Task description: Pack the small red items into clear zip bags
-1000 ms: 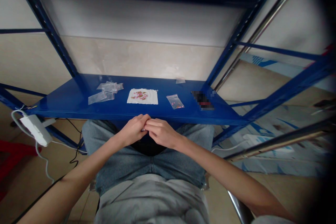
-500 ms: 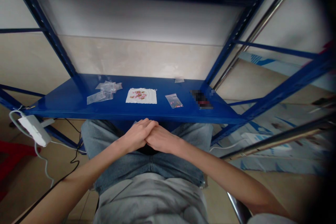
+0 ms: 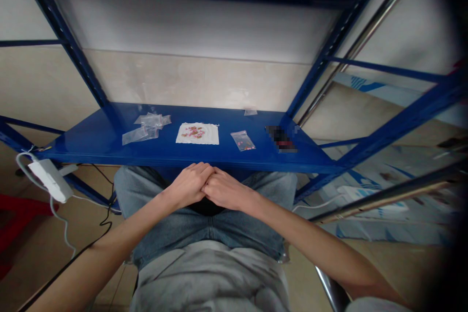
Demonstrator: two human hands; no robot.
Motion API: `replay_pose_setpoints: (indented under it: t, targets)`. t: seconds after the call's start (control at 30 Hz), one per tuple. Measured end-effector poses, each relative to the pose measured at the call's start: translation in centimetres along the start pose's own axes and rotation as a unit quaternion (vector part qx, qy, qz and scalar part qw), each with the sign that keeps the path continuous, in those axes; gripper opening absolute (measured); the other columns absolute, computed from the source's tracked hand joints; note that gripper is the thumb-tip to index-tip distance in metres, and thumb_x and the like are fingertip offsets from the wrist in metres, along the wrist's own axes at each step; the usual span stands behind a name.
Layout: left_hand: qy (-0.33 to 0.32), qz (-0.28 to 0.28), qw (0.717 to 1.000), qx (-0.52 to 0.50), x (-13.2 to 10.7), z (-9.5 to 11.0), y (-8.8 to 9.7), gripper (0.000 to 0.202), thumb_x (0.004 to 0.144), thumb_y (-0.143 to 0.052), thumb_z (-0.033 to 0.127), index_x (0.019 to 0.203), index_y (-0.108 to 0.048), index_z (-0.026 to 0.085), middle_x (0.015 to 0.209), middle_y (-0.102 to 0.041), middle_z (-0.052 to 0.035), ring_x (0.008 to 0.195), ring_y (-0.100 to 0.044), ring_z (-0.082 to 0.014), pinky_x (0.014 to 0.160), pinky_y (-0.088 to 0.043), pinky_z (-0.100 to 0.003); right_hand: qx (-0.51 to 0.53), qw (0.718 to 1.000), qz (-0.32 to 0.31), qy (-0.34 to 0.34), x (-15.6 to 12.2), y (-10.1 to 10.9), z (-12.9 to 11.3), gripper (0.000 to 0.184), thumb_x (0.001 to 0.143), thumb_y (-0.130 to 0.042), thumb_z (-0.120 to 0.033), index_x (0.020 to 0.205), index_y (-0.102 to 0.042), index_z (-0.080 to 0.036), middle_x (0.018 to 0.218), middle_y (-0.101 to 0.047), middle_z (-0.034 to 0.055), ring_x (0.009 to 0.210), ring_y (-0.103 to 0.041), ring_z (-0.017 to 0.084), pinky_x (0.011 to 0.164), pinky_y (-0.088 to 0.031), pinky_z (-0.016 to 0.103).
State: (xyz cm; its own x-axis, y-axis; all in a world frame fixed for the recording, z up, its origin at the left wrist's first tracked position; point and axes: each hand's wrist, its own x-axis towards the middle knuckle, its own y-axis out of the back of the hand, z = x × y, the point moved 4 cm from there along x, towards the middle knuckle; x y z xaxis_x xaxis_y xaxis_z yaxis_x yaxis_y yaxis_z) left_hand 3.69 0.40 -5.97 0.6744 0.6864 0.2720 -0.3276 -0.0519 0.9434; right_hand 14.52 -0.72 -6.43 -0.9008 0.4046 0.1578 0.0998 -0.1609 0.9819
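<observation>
My left hand [image 3: 189, 185] and my right hand [image 3: 224, 188] meet over my lap, just below the front edge of the blue shelf [image 3: 91, 144]. Both have their fingers curled and pressed together where they touch; whatever lies between them is hidden. On the shelf ahead lies a white cloth [image 3: 198, 133] with small pink and brown pieces on it. To its right sits a small clear bag [image 3: 243, 140] holding red bits. Left of the cloth lies a heap of empty clear bags [image 3: 146, 126].
A dark blurred object [image 3: 281, 138] rests near the shelf's right end, and another small clear bag [image 3: 250, 112] lies at the back. A white power adapter [image 3: 50, 180] with cables hangs at the left. Blue uprights and a metal tube frame the shelf.
My hands stayed joined over my lap, dipping slightly lower and then rising back toward the shelf edge. The things on the shelf have not moved.
</observation>
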Motion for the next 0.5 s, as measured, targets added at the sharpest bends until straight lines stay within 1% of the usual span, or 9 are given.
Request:
replay_pose_setpoints:
  t: [0.07,0.17,0.23,0.27,0.3,0.33,0.4,0.47,0.5]
  targets:
    - [0.001,-0.008,1.000,0.007,0.0,0.0,-0.1,0.026,0.073,-0.053,0.008,0.097,-0.055,0.018,0.090,-0.063,-0.0084,0.085,-0.059,-0.0249,0.077,-0.044,-0.036,0.003,1.000,-0.007,0.006,0.0,0.0,-0.1,0.015,0.093,-0.057,-0.014,0.096,-0.071,-0.011,0.097,-0.074,0.0111,0.095,-0.066,0.025,0.092,-0.047,0.039]
    - [0.012,0.002,1.000,0.005,0.0,-1.3,0.1,0.021,0.075,-0.053,0.008,0.093,-0.055,0.019,0.086,-0.062,-0.0078,0.081,-0.058,-0.0238,0.074,-0.043,-0.034,0.009,1.000,0.011,0.013,-0.2,1.1,0.1,0.017,0.094,-0.057,-0.015,0.104,-0.069,-0.012,0.103,-0.073,0.0116,0.100,-0.065,0.025,0.091,-0.048,0.039]
    - [0.040,0.035,0.998,-0.040,0.0,-2.9,0.4,0.015,0.078,-0.053,0.010,0.090,-0.054,0.019,0.083,-0.061,-0.0063,0.076,-0.057,-0.0219,0.070,-0.042,-0.032,0.018,0.998,0.058,0.008,-0.5,2.5,0.6,0.025,0.095,-0.054,-0.013,0.117,-0.066,-0.014,0.116,-0.070,0.0124,0.111,-0.062,0.025,0.094,-0.047,0.040]
    - [0.062,0.059,0.993,-0.085,0.1,-3.8,0.6,0.010,0.080,-0.053,0.013,0.088,-0.054,0.019,0.080,-0.061,-0.0049,0.073,-0.056,-0.0202,0.067,-0.041,-0.031,0.025,0.996,0.089,0.000,-0.6,3.2,1.0,0.030,0.095,-0.052,-0.012,0.122,-0.063,-0.015,0.122,-0.068,0.0124,0.116,-0.060,0.025,0.097,-0.047,0.040]
    - [0.087,0.088,0.982,-0.146,0.1,-4.6,0.8,0.004,0.083,-0.053,0.016,0.085,-0.054,0.019,0.077,-0.060,-0.0034,0.070,-0.055,-0.0184,0.065,-0.040,-0.029,0.034,0.992,0.125,-0.015,-0.6,3.9,1.6,0.033,0.095,-0.051,-0.011,0.126,-0.062,-0.016,0.125,-0.066,0.0121,0.118,-0.058,0.024,0.098,-0.046,0.039]
    - [0.112,0.117,0.963,-0.216,0.2,-5.2,0.8,0.003,0.085,-0.054,0.020,0.083,-0.054,0.019,0.074,-0.059,-0.0020,0.067,-0.054,-0.0167,0.063,-0.040,-0.028,0.044,0.985,0.161,-0.035,-0.6,4.4,2.4,0.035,0.095,-0.049,-0.010,0.127,-0.062,-0.018,0.124,-0.066,0.0118,0.118,-0.058,0.024,0.098,-0.047,0.039]
    - [0.162,0.159,0.906,-0.358,0.4,-6.1,0.5,0.015,0.087,-0.057,0.030,0.079,-0.054,0.018,0.068,-0.057,0.0003,0.061,-0.054,-0.0137,0.060,-0.040,-0.026,0.074,0.968,0.225,-0.081,0.0,4.9,4.6,0.034,0.096,-0.047,-0.010,0.124,-0.064,-0.019,0.117,-0.068,0.0107,0.112,-0.061,0.023,0.096,-0.048,0.038]
    - [0.204,0.174,0.847,-0.459,0.6,-6.3,-0.2,0.022,0.085,-0.063,0.036,0.078,-0.054,0.018,0.061,-0.057,0.0018,0.055,-0.053,-0.0120,0.058,-0.041,-0.024,0.112,0.949,0.267,-0.128,1.2,4.5,7.6,0.032,0.096,-0.046,-0.011,0.119,-0.067,-0.020,0.112,-0.070,0.0094,0.106,-0.063,0.021,0.092,-0.049,0.035]
    - [0.219,0.173,0.825,-0.491,0.6,-6.2,-0.5,0.024,0.084,-0.066,0.038,0.078,-0.055,0.018,0.057,-0.057,0.0022,0.052,-0.053,-0.0114,0.058,-0.041,-0.024,0.132,0.940,0.276,-0.150,2.1,4.1,9.2,0.029,0.096,-0.047,-0.013,0.115,-0.068,-0.020,0.111,-0.070,0.0086,0.103,-0.065,0.020,0.091,-0.050,0.033]
